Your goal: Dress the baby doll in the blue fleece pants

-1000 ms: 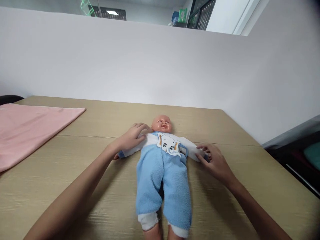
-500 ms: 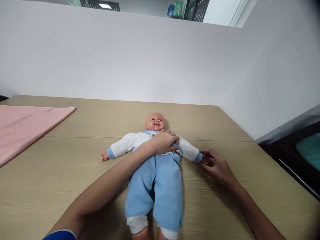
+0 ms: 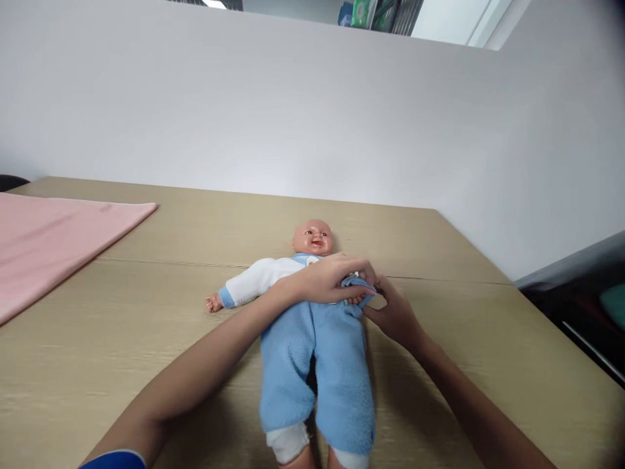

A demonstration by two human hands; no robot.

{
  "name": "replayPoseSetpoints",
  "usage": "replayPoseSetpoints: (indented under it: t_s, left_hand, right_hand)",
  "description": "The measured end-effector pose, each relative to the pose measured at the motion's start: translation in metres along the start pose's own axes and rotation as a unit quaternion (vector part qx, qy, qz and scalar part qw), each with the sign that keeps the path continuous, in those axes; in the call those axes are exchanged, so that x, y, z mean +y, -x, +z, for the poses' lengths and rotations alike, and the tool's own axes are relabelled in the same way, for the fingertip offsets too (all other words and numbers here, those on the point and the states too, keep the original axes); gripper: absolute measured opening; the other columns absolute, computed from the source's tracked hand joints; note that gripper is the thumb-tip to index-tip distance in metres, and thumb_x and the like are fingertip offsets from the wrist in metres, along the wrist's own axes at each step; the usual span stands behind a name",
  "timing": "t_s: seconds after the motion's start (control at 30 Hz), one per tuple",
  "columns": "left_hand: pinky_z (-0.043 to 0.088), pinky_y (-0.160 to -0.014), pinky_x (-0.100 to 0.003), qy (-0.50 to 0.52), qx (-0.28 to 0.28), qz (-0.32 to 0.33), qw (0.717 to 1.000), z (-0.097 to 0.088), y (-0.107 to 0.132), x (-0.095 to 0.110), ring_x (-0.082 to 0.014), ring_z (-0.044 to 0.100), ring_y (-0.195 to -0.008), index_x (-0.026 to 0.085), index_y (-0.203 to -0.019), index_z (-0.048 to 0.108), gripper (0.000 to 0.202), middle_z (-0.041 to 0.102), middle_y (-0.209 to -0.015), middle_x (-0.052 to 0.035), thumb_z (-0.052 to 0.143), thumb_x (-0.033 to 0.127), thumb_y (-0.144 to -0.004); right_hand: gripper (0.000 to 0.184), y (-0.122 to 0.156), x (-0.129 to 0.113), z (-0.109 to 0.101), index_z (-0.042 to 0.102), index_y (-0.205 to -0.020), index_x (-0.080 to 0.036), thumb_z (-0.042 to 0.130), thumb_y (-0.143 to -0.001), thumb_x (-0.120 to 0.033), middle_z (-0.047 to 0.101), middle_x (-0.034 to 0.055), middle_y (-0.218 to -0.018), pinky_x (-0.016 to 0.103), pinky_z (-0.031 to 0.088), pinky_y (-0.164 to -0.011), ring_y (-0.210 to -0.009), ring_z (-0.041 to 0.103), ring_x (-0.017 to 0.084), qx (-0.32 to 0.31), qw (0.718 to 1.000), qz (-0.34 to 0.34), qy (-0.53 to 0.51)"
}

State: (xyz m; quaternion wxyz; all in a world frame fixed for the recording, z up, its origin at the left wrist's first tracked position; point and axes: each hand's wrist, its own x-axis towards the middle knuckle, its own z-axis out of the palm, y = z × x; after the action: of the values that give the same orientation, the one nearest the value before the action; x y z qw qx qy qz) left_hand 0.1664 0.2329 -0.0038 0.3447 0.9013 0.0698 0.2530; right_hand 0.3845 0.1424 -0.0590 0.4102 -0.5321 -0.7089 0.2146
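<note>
Both left hand [image 3: 329,277] and right hand [image 3: 398,317] work close together, the left, across the doll [image 3: 317,329] lying beneath it, pinching the blue trim [image 3: 355,281], the right's grip unclear just beside, so one should probably steady the trim while the other eases gently.

No lettering, number or sign can be read; any print on the green packet [image 3: 361,13] is too small
</note>
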Motion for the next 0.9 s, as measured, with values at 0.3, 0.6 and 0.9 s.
replayPoseSetpoints:
  t_s: [0.3,0.6,0.9]
  left_hand:
    - [0.049,-0.105,-0.038,0.007,0.123,-0.072,0.99,0.02,-0.009,-0.018,-0.023,0.064,-0.109,0.022,-0.101,0.061,0.018,0.072,-0.111,-0.0081,0.064,0.039,-0.105]
    - [0.042,-0.069,-0.031,0.178,0.137,-0.226,0.948,0.012,-0.011,-0.032,-0.0154,0.052,-0.071,0.022,-0.084,0.055,0.046,0.051,-0.074,0.0043,0.054,0.064,-0.103]
    - [0.052,-0.095,-0.042,-0.218,0.068,-0.229,0.946,0.013,-0.001,-0.009,-0.0314,0.07,-0.105,0.021,-0.098,0.064,0.029,0.077,-0.105,-0.0135,0.064,0.049,-0.103]
  right_hand:
    - [0.028,0.024,-0.003,0.02,0.066,-0.109,-0.031,0.068,-0.097,-0.057,0.076,0.0058,-0.126,0.048,0.058,-0.11,-0.125,0.071,0.031,0.039,0.943,0.138,-0.3]
    - [0.045,0.0,0.001,0.04,0.055,-0.096,-0.03,0.072,-0.088,-0.071,0.068,0.0011,-0.089,0.038,0.063,-0.076,-0.081,0.069,0.023,0.13,0.924,0.202,-0.298]
    - [0.049,-0.009,0.013,0.041,0.049,-0.099,-0.03,0.063,-0.093,-0.076,0.067,0.0022,-0.098,0.033,0.057,-0.081,-0.094,0.067,0.022,0.167,0.946,0.171,-0.218]
